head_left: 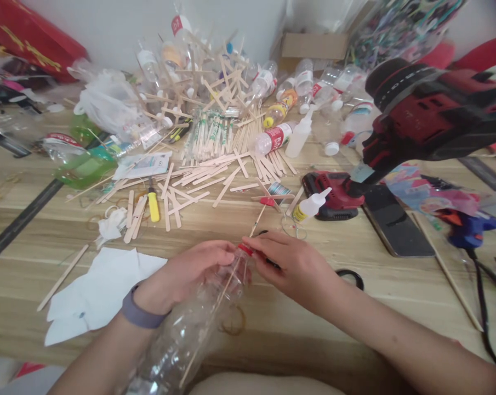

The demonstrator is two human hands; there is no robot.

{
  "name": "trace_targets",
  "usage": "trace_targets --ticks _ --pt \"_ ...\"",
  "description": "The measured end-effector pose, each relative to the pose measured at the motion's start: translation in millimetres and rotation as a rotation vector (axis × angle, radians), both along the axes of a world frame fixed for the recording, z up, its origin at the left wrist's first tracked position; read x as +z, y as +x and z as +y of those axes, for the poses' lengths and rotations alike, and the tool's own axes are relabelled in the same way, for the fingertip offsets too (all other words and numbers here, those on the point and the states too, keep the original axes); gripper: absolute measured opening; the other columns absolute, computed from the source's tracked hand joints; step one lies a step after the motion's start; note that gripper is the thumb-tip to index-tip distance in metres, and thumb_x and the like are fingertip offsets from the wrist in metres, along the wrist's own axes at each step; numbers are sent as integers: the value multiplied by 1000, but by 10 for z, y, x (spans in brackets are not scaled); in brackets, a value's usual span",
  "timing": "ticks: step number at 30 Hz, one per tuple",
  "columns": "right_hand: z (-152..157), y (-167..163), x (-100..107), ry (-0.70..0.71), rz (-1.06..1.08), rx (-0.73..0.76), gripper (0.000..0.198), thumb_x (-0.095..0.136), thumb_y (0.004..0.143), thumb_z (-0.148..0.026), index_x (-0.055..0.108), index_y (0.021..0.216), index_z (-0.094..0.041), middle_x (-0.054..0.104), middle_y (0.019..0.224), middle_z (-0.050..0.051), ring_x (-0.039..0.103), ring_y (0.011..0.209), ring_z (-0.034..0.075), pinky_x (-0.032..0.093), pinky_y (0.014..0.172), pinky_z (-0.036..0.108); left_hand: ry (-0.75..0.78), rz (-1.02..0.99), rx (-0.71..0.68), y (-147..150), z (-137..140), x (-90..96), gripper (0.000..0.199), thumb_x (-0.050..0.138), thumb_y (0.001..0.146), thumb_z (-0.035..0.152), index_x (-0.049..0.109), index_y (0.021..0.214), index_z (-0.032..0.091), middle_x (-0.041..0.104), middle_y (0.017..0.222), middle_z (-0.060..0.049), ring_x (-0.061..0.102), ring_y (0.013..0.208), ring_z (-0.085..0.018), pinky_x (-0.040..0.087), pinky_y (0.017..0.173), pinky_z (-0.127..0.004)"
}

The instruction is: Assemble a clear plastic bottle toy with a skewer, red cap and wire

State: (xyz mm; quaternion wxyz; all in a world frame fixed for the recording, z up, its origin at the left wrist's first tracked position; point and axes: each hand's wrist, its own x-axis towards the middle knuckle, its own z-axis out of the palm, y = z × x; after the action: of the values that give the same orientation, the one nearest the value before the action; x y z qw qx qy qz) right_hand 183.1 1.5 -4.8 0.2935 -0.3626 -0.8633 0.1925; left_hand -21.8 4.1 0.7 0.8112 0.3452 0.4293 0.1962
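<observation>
A large clear bottle [169,343] lies tilted in the person's hands above the near edge of the tabletop [301,340], its red-ringed neck [245,249] pointing away. The left hand [190,269], with a grey wristband [141,310] behind it, is wrapped around the bottle just below that neck. The right hand [295,263] has its fingertips bunched against the bottle's mouth; whether they pinch the ring or the stick there, I cannot tell. A thin wooden stick [215,307] runs lengthwise through the bottle and out of its mouth. Something black shows beneath the right hand, mostly hidden.

Left of the bottle are folded white paper [95,296] and a lone flat stick [62,278]. Beyond the bottle, a little to its left, is a yellow-handled tool [153,206]; straight beyond its mouth are scattered flat wooden sticks [198,174] and, farther back, a heap of plastic bottles with sticks among them. Beyond the bottle to its right stands a small white glue bottle [312,205], with a red-and-black power drill [428,115] next to it. Farther right of the bottle lie a dark phone [395,222] and a blue glue gun [469,233].
</observation>
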Motion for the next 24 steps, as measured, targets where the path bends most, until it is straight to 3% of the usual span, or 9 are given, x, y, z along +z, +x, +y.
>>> trace_targets --ticks 5,8,13,17,22,24 --pt "-33 -25 -50 0 -92 -59 18 50 90 -12 68 94 -13 68 76 5 62 68 15 46 60 25 33 109 23 53 -44 -17 12 62 77 29 61 84 19 64 76 2 60 71 -14 45 67 -25" --pt "-71 -43 -69 35 -200 -74 13 54 88 -12 66 85 -14 63 69 2 58 61 14 42 55 25 124 176 -29 87 -64 -2 18 56 82 35 61 78 19 63 71 2 57 70 -14 43 68 -24" --pt "-136 -65 -85 357 -458 -12 18 55 81 -2 63 73 -16 62 69 5 55 61 17 31 46 30 242 266 -88 113 -56 40 29 48 85 41 63 74 19 63 68 1 58 69 -16 44 67 -25" --pt "-139 -70 -113 447 -485 -12 23 54 80 0 61 66 -17 62 70 6 52 60 19 27 44 31 351 311 -106 100 -51 3 26 49 83 35 65 71 19 67 75 0 60 77 -18 44 69 -23" --pt "-127 -74 -149 470 -431 -9 29 46 84 1 62 67 -16 62 69 7 52 60 18 28 46 31 216 263 -63 111 -72 -21 28 47 85 38 65 74 19 66 73 0 58 69 -16 45 66 -24" --pt "-119 -77 -143 417 -374 -38 30 43 88 -2 62 69 -16 61 66 6 52 58 17 30 47 31 163 228 -23 123 -75 2 28 49 84 39 64 74 18 65 70 0 57 67 -16 45 64 -25"
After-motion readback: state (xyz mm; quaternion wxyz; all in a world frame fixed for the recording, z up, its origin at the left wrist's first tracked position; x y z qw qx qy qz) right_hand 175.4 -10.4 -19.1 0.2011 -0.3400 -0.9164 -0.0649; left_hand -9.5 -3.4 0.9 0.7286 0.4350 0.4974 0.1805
